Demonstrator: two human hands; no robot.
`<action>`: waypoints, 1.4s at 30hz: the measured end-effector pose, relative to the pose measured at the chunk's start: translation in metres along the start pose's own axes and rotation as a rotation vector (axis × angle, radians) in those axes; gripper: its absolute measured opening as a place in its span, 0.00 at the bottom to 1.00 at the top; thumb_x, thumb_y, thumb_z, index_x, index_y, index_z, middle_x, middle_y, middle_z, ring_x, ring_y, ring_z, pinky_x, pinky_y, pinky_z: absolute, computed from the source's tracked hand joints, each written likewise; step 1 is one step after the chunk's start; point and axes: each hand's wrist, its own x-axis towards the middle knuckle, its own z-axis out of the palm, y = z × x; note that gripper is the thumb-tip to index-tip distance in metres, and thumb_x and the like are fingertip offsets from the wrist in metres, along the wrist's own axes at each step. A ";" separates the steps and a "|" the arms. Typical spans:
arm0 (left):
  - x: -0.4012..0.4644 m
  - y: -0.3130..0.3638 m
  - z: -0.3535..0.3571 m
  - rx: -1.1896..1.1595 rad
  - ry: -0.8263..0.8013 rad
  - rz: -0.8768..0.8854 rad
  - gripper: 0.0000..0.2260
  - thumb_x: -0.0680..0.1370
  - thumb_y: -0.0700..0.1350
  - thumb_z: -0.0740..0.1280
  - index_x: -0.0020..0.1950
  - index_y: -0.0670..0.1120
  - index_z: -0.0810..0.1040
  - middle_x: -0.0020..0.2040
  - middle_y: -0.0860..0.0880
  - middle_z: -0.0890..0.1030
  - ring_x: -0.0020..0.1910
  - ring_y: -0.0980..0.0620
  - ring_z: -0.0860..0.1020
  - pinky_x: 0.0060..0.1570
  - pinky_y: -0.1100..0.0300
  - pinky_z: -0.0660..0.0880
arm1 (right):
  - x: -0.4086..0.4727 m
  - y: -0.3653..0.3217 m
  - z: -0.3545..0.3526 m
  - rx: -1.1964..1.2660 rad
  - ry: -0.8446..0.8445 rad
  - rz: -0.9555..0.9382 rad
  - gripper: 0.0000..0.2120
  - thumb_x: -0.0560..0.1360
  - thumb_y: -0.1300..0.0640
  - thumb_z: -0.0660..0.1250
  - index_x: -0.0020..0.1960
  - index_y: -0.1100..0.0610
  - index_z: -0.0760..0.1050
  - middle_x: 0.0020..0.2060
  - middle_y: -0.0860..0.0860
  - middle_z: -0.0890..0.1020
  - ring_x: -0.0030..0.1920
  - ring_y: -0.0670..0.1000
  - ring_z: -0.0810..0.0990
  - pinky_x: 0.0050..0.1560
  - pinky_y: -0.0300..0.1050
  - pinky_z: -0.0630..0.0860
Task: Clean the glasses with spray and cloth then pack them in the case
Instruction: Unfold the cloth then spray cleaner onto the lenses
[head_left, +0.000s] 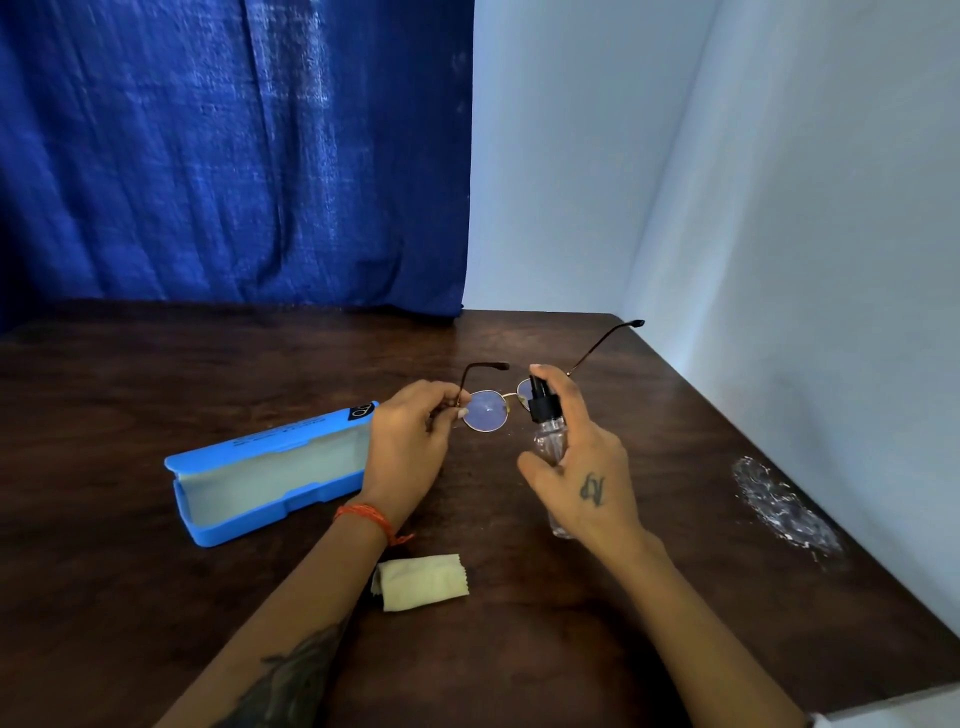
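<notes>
My left hand (408, 447) pinches the round-lensed glasses (487, 410) at their left rim, holding them above the table with both temples unfolded and pointing away from me. My right hand (584, 467) grips a small clear spray bottle (548, 434) with a black pump head, index finger on top of the pump, nozzle turned toward the lenses from just to their right. The open blue glasses case (260, 473) lies to the left of my left hand, its pale lining showing. A folded pale yellow cloth (423, 581) lies on the table near me, between my forearms.
The dark wooden table (156, 374) reaches back to a blue curtain (234, 156). A white wall (805, 234) runs along the table's right edge. A whitish scuffed patch (784, 506) marks the tabletop at the right.
</notes>
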 end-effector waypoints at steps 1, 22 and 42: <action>0.000 0.000 0.000 0.002 0.002 0.006 0.05 0.70 0.32 0.69 0.43 0.41 0.81 0.41 0.47 0.82 0.42 0.58 0.76 0.44 0.73 0.72 | 0.000 0.001 0.001 -0.015 -0.002 0.013 0.36 0.65 0.61 0.66 0.68 0.39 0.59 0.28 0.46 0.73 0.28 0.46 0.71 0.36 0.44 0.76; 0.000 0.001 -0.005 0.026 0.025 0.011 0.06 0.70 0.32 0.69 0.42 0.42 0.81 0.40 0.49 0.82 0.41 0.59 0.76 0.42 0.71 0.72 | -0.006 0.015 -0.006 0.011 0.181 0.126 0.35 0.67 0.60 0.67 0.69 0.41 0.60 0.31 0.49 0.78 0.31 0.49 0.76 0.39 0.43 0.74; -0.002 0.003 -0.007 0.006 0.018 0.020 0.05 0.70 0.33 0.69 0.43 0.42 0.81 0.40 0.49 0.82 0.41 0.58 0.76 0.43 0.67 0.74 | -0.003 0.027 -0.003 0.031 0.193 0.134 0.35 0.68 0.60 0.68 0.70 0.42 0.59 0.27 0.46 0.74 0.29 0.48 0.74 0.37 0.44 0.74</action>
